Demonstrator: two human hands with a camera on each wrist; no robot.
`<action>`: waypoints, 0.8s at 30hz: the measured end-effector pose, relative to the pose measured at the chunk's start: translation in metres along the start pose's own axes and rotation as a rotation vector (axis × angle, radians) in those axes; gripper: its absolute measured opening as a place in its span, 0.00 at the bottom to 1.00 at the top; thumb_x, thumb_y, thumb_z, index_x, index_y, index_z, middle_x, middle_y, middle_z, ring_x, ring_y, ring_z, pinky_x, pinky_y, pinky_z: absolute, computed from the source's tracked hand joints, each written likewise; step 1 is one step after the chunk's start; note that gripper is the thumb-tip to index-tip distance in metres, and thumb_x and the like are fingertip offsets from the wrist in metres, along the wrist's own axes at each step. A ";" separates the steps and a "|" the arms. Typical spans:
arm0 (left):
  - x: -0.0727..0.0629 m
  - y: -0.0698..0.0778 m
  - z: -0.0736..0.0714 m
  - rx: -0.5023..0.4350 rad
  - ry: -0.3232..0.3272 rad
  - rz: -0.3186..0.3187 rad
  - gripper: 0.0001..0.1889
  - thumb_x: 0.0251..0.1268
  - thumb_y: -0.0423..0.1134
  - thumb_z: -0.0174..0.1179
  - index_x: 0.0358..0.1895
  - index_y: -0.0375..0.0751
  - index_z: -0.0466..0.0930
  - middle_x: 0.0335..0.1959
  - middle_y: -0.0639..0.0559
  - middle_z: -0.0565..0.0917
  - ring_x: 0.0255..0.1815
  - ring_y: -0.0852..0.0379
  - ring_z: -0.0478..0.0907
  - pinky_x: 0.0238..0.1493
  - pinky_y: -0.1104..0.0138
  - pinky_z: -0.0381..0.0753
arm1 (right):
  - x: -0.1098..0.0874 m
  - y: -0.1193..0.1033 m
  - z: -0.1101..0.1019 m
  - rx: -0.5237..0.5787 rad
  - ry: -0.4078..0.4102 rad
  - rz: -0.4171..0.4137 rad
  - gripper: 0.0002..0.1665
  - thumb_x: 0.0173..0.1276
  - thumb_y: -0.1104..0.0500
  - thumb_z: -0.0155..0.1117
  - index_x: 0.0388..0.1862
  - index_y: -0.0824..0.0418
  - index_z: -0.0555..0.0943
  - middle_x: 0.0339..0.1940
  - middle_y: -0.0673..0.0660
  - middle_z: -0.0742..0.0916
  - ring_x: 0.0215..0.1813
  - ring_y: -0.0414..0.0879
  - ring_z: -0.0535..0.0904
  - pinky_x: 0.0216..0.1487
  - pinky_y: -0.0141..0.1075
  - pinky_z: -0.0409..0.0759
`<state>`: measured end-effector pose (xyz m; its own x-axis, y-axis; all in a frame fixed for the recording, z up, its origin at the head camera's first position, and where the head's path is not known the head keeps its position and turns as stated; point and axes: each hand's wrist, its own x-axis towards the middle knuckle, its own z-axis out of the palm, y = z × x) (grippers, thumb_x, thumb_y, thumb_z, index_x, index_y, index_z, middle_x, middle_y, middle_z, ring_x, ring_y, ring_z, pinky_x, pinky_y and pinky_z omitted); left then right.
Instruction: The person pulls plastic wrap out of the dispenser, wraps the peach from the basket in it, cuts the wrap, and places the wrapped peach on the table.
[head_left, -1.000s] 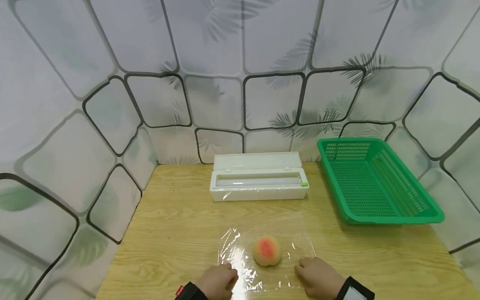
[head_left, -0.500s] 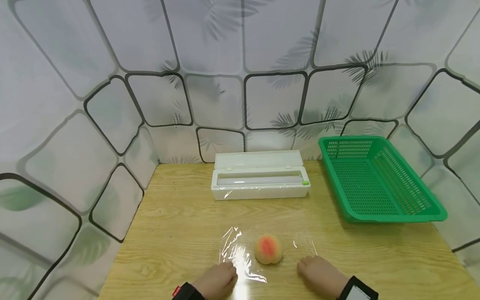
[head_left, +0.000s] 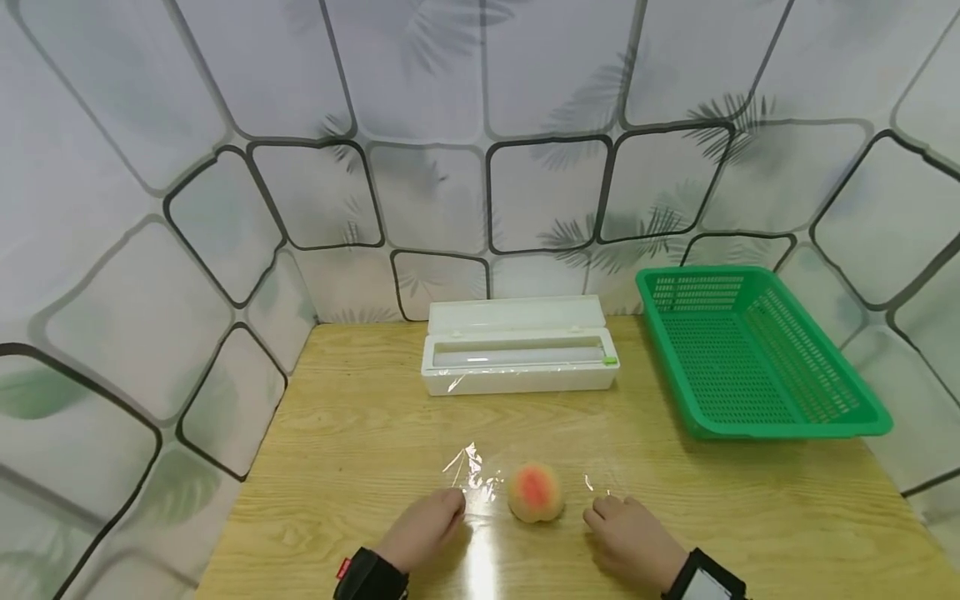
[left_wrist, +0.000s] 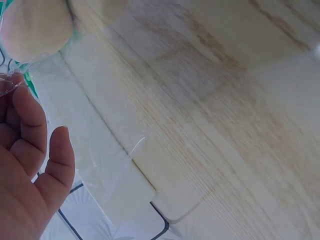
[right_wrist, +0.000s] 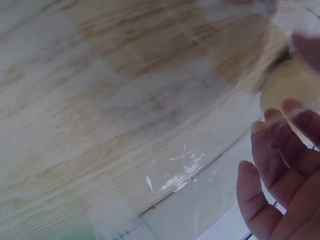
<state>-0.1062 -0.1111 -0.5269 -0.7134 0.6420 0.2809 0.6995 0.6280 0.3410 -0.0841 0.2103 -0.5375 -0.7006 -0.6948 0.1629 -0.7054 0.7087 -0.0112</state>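
A peach (head_left: 536,493) with a red patch lies on a sheet of clear cling film (head_left: 474,468) near the front of the table. My left hand (head_left: 429,525) is just left of it, pinching the film's near edge; in the left wrist view crumpled film shows between the fingertips (left_wrist: 16,79). On the peach's other side, my right hand (head_left: 636,537) holds the film's right near part with curled fingers. From both hands the film runs back to a white dispenser box (head_left: 517,381), whose lid stands raised above a roll (head_left: 525,357).
A green plastic basket (head_left: 772,429) stands at the back right of the wooden table (head_left: 352,433). Patterned cloth walls (head_left: 427,200) enclose the table at the back and both sides. A small green piece (head_left: 610,361) sits at the box's right end.
Both hands have moved forward and slightly inward, the left one more, bringing the film's near edge up beside the peach. The peach, box and basket stay in place.
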 end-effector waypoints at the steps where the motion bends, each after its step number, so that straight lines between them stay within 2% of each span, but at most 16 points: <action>1: 0.001 0.000 0.000 0.001 0.004 -0.004 0.10 0.54 0.29 0.53 0.23 0.45 0.63 0.19 0.62 0.60 0.20 0.66 0.59 0.21 0.75 0.62 | 0.001 -0.001 0.000 -0.018 0.002 0.007 0.13 0.46 0.54 0.66 0.25 0.56 0.71 0.21 0.47 0.70 0.24 0.40 0.66 0.20 0.32 0.60; 3: 0.002 0.000 -0.001 -0.002 0.006 -0.015 0.09 0.55 0.30 0.53 0.24 0.45 0.64 0.20 0.62 0.61 0.21 0.66 0.60 0.22 0.74 0.63 | 0.002 -0.001 0.001 -0.059 0.020 0.017 0.09 0.47 0.61 0.64 0.23 0.56 0.71 0.19 0.47 0.70 0.22 0.41 0.67 0.19 0.31 0.60; 5: 0.002 0.000 -0.001 -0.015 0.007 -0.027 0.09 0.56 0.30 0.54 0.24 0.44 0.64 0.20 0.62 0.62 0.21 0.66 0.61 0.22 0.74 0.64 | 0.002 0.001 0.000 -0.077 0.042 0.015 0.10 0.45 0.65 0.63 0.22 0.57 0.70 0.18 0.47 0.71 0.22 0.41 0.67 0.19 0.31 0.60; 10: 0.001 -0.004 0.000 -0.024 0.023 -0.055 0.11 0.55 0.29 0.56 0.24 0.45 0.64 0.20 0.62 0.62 0.22 0.65 0.61 0.23 0.73 0.64 | 0.002 0.007 0.000 -0.028 0.102 0.027 0.11 0.44 0.66 0.63 0.22 0.55 0.70 0.19 0.47 0.71 0.22 0.41 0.66 0.21 0.30 0.61; 14: 0.000 -0.008 0.002 -0.043 0.041 -0.064 0.11 0.55 0.30 0.57 0.25 0.45 0.64 0.21 0.61 0.63 0.23 0.64 0.63 0.24 0.71 0.67 | 0.003 0.012 0.001 0.050 0.063 0.113 0.08 0.48 0.64 0.65 0.24 0.54 0.75 0.21 0.45 0.75 0.25 0.39 0.70 0.23 0.31 0.65; 18: 0.001 -0.014 0.005 -0.079 0.029 -0.060 0.10 0.54 0.29 0.58 0.26 0.44 0.65 0.23 0.61 0.65 0.26 0.63 0.65 0.27 0.70 0.68 | 0.007 0.015 0.000 0.127 0.015 0.227 0.05 0.54 0.62 0.64 0.24 0.54 0.76 0.20 0.44 0.77 0.25 0.39 0.72 0.23 0.33 0.67; 24: 0.003 -0.020 0.011 -0.121 0.002 -0.091 0.09 0.55 0.29 0.57 0.25 0.44 0.66 0.22 0.61 0.66 0.25 0.64 0.65 0.27 0.71 0.67 | 0.010 0.016 0.002 0.159 0.005 0.308 0.09 0.58 0.60 0.60 0.21 0.52 0.73 0.17 0.42 0.73 0.22 0.37 0.70 0.21 0.33 0.66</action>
<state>-0.1216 -0.1164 -0.5427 -0.7738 0.5839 0.2454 0.6217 0.6259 0.4709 -0.1031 0.2144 -0.5379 -0.8831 -0.4500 0.1329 -0.4689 0.8569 -0.2143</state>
